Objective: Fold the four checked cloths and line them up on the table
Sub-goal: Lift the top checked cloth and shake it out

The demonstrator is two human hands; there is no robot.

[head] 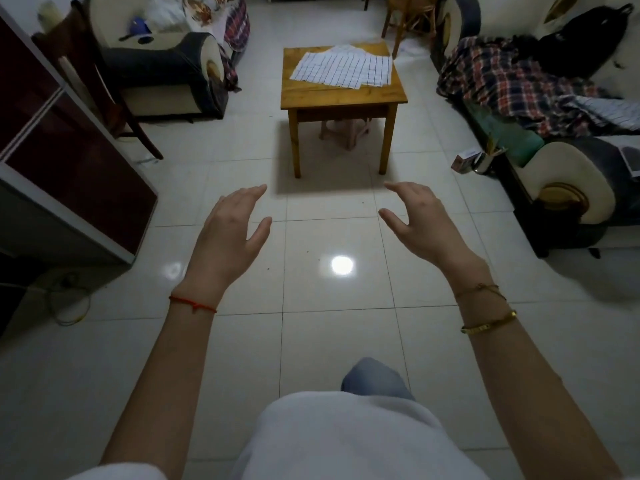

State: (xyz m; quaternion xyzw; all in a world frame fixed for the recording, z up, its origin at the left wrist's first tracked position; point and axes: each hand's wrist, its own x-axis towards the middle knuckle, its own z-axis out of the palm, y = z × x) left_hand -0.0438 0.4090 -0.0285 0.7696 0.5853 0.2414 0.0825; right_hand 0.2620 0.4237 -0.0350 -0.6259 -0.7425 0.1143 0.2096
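1. Checked cloths [341, 70] spread flat and overlapping on the far half of the wooden bench [343, 95], unfolded
2. Left hand [230, 233] raised over the tiled floor [311, 323], fingers relaxed and apart, holding nothing
3. Right hand [420, 221] raised likewise, fingers loosely curved, thumb spread, empty
4. Both well apart from bench and cloths
5. Plaid blanket [512, 81] draped over the sofa at right

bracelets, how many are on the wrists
3. A thin red string bracelet circles the left wrist. On the right wrist sit a thin brown cord bracelet and, lower down the forearm, a gold metal bangle. None looks hidden.
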